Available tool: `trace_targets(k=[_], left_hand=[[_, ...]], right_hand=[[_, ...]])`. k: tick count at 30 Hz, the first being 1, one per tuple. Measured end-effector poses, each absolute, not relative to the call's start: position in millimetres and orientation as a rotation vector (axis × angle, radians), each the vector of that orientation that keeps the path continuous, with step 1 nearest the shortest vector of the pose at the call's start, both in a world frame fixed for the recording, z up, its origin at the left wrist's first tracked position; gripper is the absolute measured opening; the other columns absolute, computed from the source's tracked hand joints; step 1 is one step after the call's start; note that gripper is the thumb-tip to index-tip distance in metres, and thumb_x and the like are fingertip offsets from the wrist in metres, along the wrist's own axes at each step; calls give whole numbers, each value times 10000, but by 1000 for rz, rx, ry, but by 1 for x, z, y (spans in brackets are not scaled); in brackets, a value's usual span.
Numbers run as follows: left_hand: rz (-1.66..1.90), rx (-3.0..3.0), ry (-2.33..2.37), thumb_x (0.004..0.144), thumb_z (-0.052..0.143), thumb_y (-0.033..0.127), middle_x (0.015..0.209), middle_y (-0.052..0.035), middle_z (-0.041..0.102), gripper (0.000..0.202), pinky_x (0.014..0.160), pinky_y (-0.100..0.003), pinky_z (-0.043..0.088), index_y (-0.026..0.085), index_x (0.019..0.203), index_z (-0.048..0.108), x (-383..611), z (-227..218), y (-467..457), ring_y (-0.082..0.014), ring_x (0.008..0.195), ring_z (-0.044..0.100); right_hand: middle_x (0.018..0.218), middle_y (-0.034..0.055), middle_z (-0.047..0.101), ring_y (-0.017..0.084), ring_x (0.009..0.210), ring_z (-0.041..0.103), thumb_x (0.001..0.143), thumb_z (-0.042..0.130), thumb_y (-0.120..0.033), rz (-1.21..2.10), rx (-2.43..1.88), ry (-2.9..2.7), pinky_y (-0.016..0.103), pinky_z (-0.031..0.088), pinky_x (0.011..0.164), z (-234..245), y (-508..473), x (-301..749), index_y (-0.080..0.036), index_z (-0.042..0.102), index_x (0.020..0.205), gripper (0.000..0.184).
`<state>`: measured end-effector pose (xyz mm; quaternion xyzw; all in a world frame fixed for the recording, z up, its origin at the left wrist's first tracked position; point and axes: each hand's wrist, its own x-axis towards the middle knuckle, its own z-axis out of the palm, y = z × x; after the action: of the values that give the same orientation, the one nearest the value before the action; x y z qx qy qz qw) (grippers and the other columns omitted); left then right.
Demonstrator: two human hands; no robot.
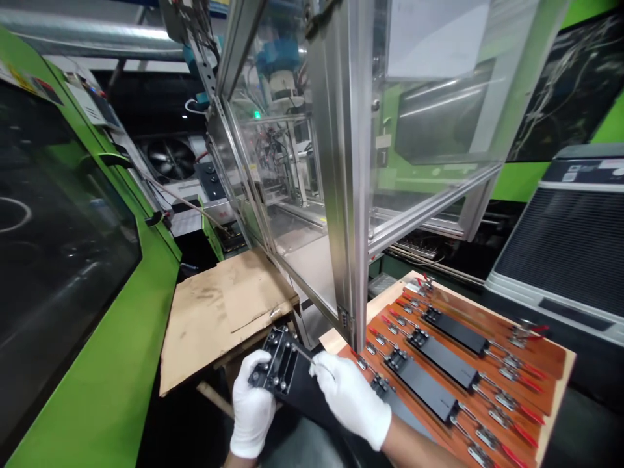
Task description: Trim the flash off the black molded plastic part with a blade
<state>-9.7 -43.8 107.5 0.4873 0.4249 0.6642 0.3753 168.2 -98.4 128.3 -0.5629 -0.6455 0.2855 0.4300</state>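
Note:
My left hand (254,406), in a white glove, grips the end of a long black plastic part (305,387). Metal round inserts and ribbed pockets show on the upturned end of that part. A thin metal tool (305,355), its exact kind unclear, is pinched in my right hand (348,396), also gloved in white. The tool's tip points at the ribbed end, and I cannot tell whether it touches. To the right, an orange fixture board (531,364) carries several similar black parts (422,387) between red-handled toggle clamps (524,429).
Ahead stands a clear-panelled guard with a thick aluminium post (344,195). A cardboard-covered table (214,312) lies to the left, beside a green machine door (112,364). At the right is a grey-and-black unit with a ribbed front (570,240).

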Motion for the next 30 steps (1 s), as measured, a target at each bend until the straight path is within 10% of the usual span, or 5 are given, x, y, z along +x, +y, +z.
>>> trace_targets(k=[30], left_hand=[[1689,1233,1094,484,660,81,771,29,696,265,777,-199,493,214,709,702,-11,116,-36,-140,780,632]], right_hand=[[736,50,656,165,690,602,880,351,-185,551,-1489,-1810,271,437,664,114,-106,165,-191,600,770,273]])
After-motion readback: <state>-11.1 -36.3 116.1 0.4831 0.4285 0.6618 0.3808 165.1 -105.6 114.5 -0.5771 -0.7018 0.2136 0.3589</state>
